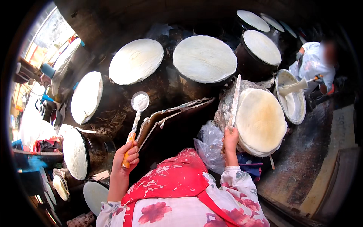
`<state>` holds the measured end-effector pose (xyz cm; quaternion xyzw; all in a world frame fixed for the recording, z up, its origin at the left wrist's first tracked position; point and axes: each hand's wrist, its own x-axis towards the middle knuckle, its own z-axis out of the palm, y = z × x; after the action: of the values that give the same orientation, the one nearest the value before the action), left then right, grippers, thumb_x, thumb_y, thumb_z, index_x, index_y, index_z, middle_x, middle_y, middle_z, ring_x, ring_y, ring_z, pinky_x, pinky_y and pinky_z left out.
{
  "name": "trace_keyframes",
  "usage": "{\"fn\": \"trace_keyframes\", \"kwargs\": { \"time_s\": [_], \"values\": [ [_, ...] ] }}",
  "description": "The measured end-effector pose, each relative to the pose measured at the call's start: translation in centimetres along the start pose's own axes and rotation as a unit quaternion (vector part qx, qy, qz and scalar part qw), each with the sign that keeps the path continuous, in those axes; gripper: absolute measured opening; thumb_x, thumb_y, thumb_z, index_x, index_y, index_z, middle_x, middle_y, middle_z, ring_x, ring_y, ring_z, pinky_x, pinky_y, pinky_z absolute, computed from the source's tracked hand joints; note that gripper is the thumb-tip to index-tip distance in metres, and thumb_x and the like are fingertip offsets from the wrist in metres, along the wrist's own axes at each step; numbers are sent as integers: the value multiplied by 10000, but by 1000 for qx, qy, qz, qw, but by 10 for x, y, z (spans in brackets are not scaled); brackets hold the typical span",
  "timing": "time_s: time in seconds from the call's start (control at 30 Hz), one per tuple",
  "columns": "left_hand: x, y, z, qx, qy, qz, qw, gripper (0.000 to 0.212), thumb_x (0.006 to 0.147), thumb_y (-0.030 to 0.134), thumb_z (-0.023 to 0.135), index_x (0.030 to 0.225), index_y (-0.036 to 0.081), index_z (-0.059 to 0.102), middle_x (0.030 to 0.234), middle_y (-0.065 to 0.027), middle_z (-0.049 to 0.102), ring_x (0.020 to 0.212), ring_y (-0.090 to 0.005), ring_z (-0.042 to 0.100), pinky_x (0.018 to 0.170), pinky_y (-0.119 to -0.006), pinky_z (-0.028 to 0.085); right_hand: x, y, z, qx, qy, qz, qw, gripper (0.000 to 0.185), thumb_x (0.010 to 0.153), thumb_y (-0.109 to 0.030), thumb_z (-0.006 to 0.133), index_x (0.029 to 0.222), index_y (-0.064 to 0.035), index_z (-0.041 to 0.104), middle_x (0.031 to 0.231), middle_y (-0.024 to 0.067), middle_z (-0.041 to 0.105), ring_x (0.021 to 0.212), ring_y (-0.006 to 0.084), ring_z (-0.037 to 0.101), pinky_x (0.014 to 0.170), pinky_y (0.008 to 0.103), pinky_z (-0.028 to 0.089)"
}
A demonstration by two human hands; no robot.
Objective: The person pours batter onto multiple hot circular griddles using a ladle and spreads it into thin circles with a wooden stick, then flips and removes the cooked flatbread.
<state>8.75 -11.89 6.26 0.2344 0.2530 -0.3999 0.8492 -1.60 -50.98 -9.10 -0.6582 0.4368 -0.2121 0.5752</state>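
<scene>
My left hand (125, 157) is closed round the orange handle of a ladle (136, 122), whose round bowl holds white batter or paste. My right hand (230, 139) grips a long flat, white-crusted spatula (235, 99), its blade pointing away from me. Just right of that hand lies a stack of round, pale flatbreads or pancakes (261, 122), browned lightly near the middle. Ahead of me, two round griddles bear white sheets, one at the centre (204, 59) and one left of it (136, 61). Further white-covered griddles (87, 97) (75, 153) curve round on my left.
A co-worker (314, 65) at the right holds a white-coated tool over a basin (290, 96). More round griddles (262, 47) stand at the back right. A crumpled plastic bag (211, 144) lies by my right forearm. A crusted, bent edge (173, 109) rises before my apron.
</scene>
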Motion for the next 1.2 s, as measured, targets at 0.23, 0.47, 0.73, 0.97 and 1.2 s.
{"fn": "trace_keyframes", "kwargs": {
  "time_s": [0.23,0.47,0.73,0.97,1.2],
  "values": [
    [30,38,1,60,-11,-61,996,174,940,195,475,934,24,505,577,15,414,399,-65,382,380,-204,321,-20,8,15,-50,2,-13,999,226,819,-164,644,873,19,522,579,74,545,387,141,502,361,293,385],
    [47,61,-8,89,6,-88,992,172,935,208,486,919,38,508,562,26,414,397,-70,386,383,-215,333,3,-15,31,-88,-11,31,996,183,844,-158,613,864,0,522,621,44,514,432,119,467,370,264,380],
    [61,64,3,89,41,-80,992,149,928,191,486,925,43,502,561,23,408,398,-70,377,382,-213,324,138,-69,28,-143,-54,15,988,207,845,-196,596,750,-24,529,597,46,514,433,144,460,393,298,384],
    [63,59,18,78,102,-61,990,138,923,183,491,926,46,499,551,22,404,393,-70,371,385,-208,317,273,-136,65,-111,-94,51,988,396,794,-384,657,643,-38,535,506,5,417,368,125,356,360,284,275],
    [64,49,20,55,132,-23,989,142,923,182,493,945,42,497,556,18,409,387,-68,376,384,-211,333,362,-106,93,-215,-4,-161,963,456,762,-423,642,725,29,591,641,152,598,589,283,584,563,373,441]
  ]
}}
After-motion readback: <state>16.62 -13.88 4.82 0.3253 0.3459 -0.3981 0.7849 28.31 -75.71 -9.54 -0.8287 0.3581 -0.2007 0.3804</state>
